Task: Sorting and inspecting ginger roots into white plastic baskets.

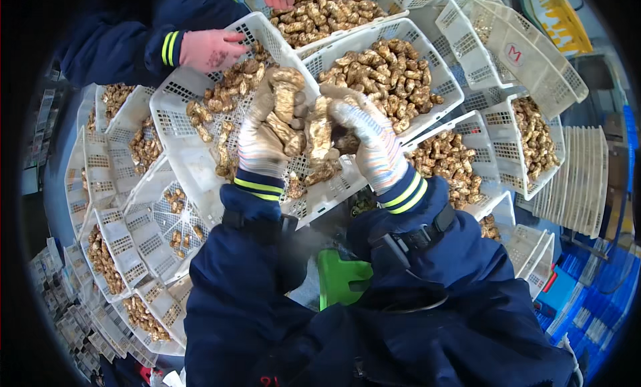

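Both my hands wear striped, soiled work gloves, raised over a white perforated plastic crate [200, 161]. My left hand [263, 136] holds a thick brown-and-white matsutake-like mushroom [285, 94], with another mushroom [283, 131] below it against the palm. In my right hand [363, 129], a pale-stemmed mushroom [319, 129] stands upright, gripped by thumb and fingers. More may sit behind those fingers; I cannot tell. Loose mushrooms [235, 84] lie in the crate beneath, some hidden by my hands.
A co-worker's pink-gloved hand [213, 50] reaches into the same crate from the upper left. Beyond stands a crate heaped with mushrooms [388, 76]. More crates [163, 221] flank me. A tilted crate [511, 46] is at upper right. Something green [343, 277] is below my forearms.
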Available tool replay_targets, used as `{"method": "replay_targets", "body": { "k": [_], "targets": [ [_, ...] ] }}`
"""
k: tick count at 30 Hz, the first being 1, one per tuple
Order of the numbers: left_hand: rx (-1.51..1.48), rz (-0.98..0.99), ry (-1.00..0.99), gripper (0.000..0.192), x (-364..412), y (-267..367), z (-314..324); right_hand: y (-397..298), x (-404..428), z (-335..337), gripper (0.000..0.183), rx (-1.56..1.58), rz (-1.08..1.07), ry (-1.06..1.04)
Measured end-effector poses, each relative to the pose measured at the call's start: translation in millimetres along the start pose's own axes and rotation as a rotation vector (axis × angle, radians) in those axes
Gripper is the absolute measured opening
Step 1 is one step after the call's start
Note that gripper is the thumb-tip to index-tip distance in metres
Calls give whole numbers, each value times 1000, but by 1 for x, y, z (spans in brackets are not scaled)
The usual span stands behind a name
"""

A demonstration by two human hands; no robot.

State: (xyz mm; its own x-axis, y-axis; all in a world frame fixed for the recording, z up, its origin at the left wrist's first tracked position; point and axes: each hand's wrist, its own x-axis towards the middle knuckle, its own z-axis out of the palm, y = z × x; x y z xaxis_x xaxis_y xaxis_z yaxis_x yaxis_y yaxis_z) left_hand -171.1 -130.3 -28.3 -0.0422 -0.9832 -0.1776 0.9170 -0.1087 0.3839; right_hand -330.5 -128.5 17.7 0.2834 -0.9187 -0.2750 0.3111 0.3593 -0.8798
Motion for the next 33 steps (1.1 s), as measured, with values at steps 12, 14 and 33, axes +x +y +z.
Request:
{"method": "replay_targets", "body": {
  "k": [12, 14, 33],
  "targets": [
    [1053, 234, 187, 46, -55, -17, 38, 40, -21, 8, 77, 38, -40, -97],
    [1209, 244, 188, 50, -60, -7, 18, 34, -33, 17, 78, 116, 76, -113],
    [1689, 174, -213, 60, -79, 42, 149, 6, -80, 8, 47, 1115, 215, -221]
  ]
}}
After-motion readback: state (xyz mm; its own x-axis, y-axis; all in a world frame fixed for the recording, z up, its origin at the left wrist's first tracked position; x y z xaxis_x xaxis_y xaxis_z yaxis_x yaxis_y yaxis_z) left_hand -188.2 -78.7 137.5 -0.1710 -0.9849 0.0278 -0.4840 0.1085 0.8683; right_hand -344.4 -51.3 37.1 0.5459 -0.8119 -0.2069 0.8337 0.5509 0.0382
